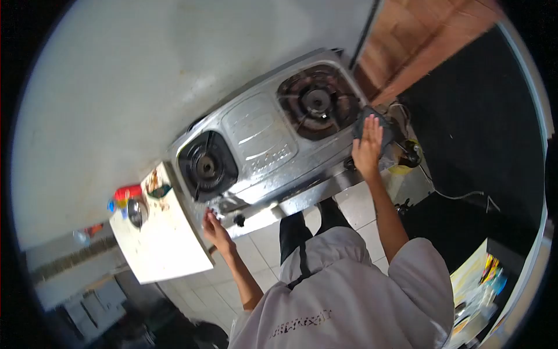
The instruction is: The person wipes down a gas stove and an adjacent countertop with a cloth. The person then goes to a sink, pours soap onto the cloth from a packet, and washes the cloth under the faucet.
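Note:
A two-burner metal gas stove (258,131) stands before me, its surface wet and shiny. The left burner (207,167) carries a black square pan support; the right burner (317,102) has a wide, brownish, stained bowl. My right hand (367,151) lies flat with fingers stretched over a dark grey flat piece (379,121) at the stove's right edge; whether it is cloth or metal, I cannot tell. By the front left corner, near a black knob (239,220), is my left hand (217,231), fingers extended and slightly bent, nothing visible in it.
Left of the stove is a white table (160,244) holding a metal bowl (137,213), a red item (128,192) and brown stains. A white cable (459,195) runs along the right. A shelf with colourful items (491,276) stands at lower right, above tiled floor (357,209).

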{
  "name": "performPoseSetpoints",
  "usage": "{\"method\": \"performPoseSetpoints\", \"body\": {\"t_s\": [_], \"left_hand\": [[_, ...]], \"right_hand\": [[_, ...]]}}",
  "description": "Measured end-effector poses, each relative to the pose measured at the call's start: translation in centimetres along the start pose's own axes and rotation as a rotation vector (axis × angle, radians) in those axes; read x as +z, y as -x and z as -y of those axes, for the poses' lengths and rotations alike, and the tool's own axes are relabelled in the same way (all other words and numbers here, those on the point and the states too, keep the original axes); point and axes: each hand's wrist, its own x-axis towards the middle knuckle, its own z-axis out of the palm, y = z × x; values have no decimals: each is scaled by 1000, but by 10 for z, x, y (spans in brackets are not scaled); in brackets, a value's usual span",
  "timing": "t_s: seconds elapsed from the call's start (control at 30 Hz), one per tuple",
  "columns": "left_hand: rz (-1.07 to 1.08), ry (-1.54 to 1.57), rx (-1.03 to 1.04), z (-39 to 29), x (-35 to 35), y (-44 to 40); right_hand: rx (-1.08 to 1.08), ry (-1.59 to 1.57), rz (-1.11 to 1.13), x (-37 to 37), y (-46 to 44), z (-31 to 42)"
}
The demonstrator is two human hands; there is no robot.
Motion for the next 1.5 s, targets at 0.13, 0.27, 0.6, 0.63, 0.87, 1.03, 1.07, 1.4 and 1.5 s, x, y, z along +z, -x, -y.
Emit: {"method": "performPoseSetpoints", "body": {"t_s": [0.13, 0.27, 0.6, 0.63, 0.87, 1.03, 1.07, 1.4, 1.5], "left_hand": [[-317, -86, -94, 58, -65, -32], [-334, -111, -101, 68, -83, -37], [-105, 29, -177, 71, -92, -53], [-87, 47, -183, 71, -95, -55], [-13, 43, -122, 76, -105, -58], [98, 74, -102, 90, -115, -66], [102, 50, -113, 87, -116, -65], [183, -69, -80, 79, -123, -65], [217, -77, -53, 76, -122, -66]], "right_hand": [[-77, -36, 4, -10, -3, -4], [-125, 48, 14, -20, -5, -5], [-121, -196, -76, 16, -3, -20], [-111, -178, -86, 17, -2, -13], [-5, -183, -123, 34, 37, 62], [25, -169, -111, 42, 54, 103], [44, -219, -125, 42, 59, 114], [-155, -367, 36, 64, 138, 271], [-288, -583, 152, 58, 152, 302]]}}
